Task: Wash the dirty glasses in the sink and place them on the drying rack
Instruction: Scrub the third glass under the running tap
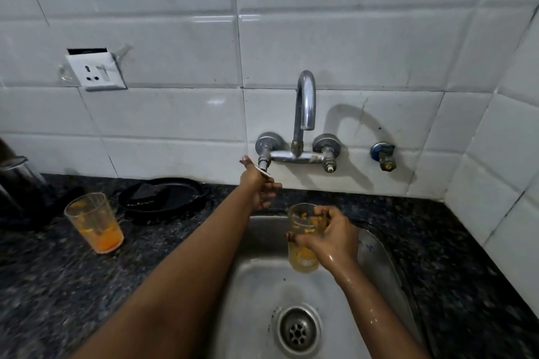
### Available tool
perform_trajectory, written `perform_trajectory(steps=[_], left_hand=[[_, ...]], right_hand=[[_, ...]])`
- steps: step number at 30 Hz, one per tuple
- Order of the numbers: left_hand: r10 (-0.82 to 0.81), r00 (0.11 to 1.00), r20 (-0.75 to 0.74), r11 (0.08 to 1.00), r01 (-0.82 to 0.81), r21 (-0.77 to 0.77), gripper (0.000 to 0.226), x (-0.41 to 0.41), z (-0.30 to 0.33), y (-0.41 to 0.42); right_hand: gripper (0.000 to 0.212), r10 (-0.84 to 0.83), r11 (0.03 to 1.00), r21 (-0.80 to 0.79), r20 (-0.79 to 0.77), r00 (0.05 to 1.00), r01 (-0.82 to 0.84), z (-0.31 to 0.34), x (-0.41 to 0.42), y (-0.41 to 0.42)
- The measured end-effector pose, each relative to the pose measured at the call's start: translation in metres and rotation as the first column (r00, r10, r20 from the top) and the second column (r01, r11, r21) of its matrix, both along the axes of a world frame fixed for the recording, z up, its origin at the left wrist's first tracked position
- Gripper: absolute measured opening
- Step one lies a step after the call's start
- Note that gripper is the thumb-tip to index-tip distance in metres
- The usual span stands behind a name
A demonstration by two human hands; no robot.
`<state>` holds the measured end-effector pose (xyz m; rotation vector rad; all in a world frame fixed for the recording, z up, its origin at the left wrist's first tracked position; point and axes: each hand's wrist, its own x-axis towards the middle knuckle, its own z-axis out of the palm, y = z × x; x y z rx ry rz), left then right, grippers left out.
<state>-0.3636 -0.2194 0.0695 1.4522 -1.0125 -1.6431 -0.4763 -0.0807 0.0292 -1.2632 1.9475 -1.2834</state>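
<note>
Over the steel sink (256,285), right hand (332,239) grip clasps a stained glass (303,253); left hand (259,186) grip pinches the tap handle (262,167).

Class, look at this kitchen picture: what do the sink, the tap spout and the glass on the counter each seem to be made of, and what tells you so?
Sink: probably stainless steel, brushed grey with dull reflections. Tap spout: polished chromed metal, by its mirror-like highlights. Glass on the counter: clear glass or plastic; see-through walls show orange residue, but the look cannot settle which.
</note>
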Motion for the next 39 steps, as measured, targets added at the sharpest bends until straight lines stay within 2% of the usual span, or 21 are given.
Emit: perform_trajectory(steps=[5,10,13,16,19,22,23,25,26,27,28,29,30,31,32,33,34,35,36,37,39], left_hand=[[-0.163,0.986,0.025,0.975,0.165,-0.151,0.052,0.011,-0.011,0.046],[-0.036,0.995,0.09,0.852,0.078,-0.518,0.017,0.036,-0.027,0.092],[-0.027,0.961,0.274,0.674,0.22,-0.705,0.025,0.048,-0.035,0.102],[-0.045,0.913,0.405,0.483,0.375,-0.791,0.046,0.053,-0.038,0.108],[-0.162,0.871,0.463,0.409,0.487,-0.772,0.062,0.051,-0.039,0.101],[-0.297,0.704,0.644,0.304,0.71,-0.636,0.069,0.041,-0.047,0.088],[-0.317,0.595,0.739,0.245,0.804,-0.542,0.068,0.037,-0.051,0.083],[-0.249,0.272,0.93,0.064,0.962,-0.264,0.065,0.027,-0.049,0.072],[-0.116,0.085,0.99,-0.021,0.996,-0.088,0.061,0.021,-0.047,0.066],[0.101,0.012,0.995,-0.13,0.992,0.001,0.053,0.014,-0.044,0.058],[0.312,0.019,0.95,-0.206,0.977,0.048,0.042,0.008,-0.039,0.053],[0.414,0.016,0.91,-0.232,0.969,0.089,0.031,0.001,-0.032,0.053],[0.503,0.004,0.864,-0.234,0.963,0.131,0.03,-0.006,-0.027,0.053],[0.482,-0.046,0.875,-0.186,0.971,0.153,0.034,-0.015,-0.028,0.054],[0.339,-0.159,0.927,-0.06,0.98,0.19,0.038,-0.022,-0.028,0.06],[0.071,-0.209,0.975,0.067,0.977,0.205,0.042,-0.026,-0.029,0.064],[-0.205,-0.104,0.973,0.158,0.978,0.138,0.046,-0.028,-0.027,0.065],[-0.468,0.062,0.882,0.235,0.97,0.056,0.049,-0.027,-0.029,0.063],[-0.672,0.229,0.704,0.303,0.953,-0.021,0.051,-0.023,-0.03,0.06],[-0.775,0.39,0.498,0.395,0.913,-0.1,0.053,-0.018,-0.029,0.056],[-0.767,0.632,0.105,0.613,0.772,-0.167,0.054,-0.009,-0.032,0.05]], right_hand=[[0.063,0.042,0.998,-0.055,0.04,0.998,-0.04,-0.002,0.002,-0.001],[0.072,0.026,0.993,-0.12,0.065,0.998,-0.018,-0.016,0.004,-0.005],[0.08,0.026,0.988,-0.156,0.073,0.997,-0.015,-0.03,0.004,-0.006],[0.082,0.06,0.988,-0.147,0.05,0.997,-0.052,-0.031,0.0,-0.004],[0.085,0.103,0.99,-0.099,-0.014,0.995,-0.104,-0.028,-0.01,-0.003],[0.087,0.127,0.988,-0.06,-0.171,0.977,-0.139,-0.018,-0.015,-0.002],[0.087,0.135,0.988,-0.043,-0.236,0.962,-0.149,-0.014,-0.016,-0.003],[0.087,0.171,0.985,0.032,-0.391,0.905,-0.172,-0.008,-0.017,-0.005],[0.086,0.205,0.979,0.085,-0.465,0.861,-0.187,-0.006,-0.018,-0.006],[0.085,0.244,0.97,0.127,-0.53,0.812,-0.208,-0.005,-0.018,-0.007],[0.084,0.277,0.961,0.149,-0.573,0.771,-0.235,-0.004,-0.018,-0.008],[0.084,0.3,0.953,0.155,-0.598,0.743,-0.26,-0.004,-0.018,-0.01],[0.084,0.315,0.947,0.156,-0.61,0.727,-0.28,-0.004,-0.019,-0.012],[0.084,0.326,0.943,0.158,-0.615,0.718,-0.293,-0.004,-0.019,-0.014],[0.084,0.333,0.94,0.157,-0.614,0.715,-0.304,-0.004,-0.021,-0.016],[0.083,0.337,0.938,0.147,-0.612,0.716,-0.315,-0.005,-0.022,-0.017],[0.084,0.339,0.936,0.137,-0.606,0.719,-0.325,-0.006,-0.024,-0.018],[0.085,0.34,0.934,0.13,-0.601,0.723,-0.331,-0.007,-0.026,-0.017],[0.086,0.335,0.937,0.126,-0.596,0.73,-0.326,-0.007,-0.028,-0.017],[0.087,0.317,0.944,0.122,-0.599,0.735,-0.308,-0.007,-0.03,-0.017],[0.089,0.254,0.965,0.118,-0.634,0.731,-0.233,-0.004,-0.033,-0.019]])
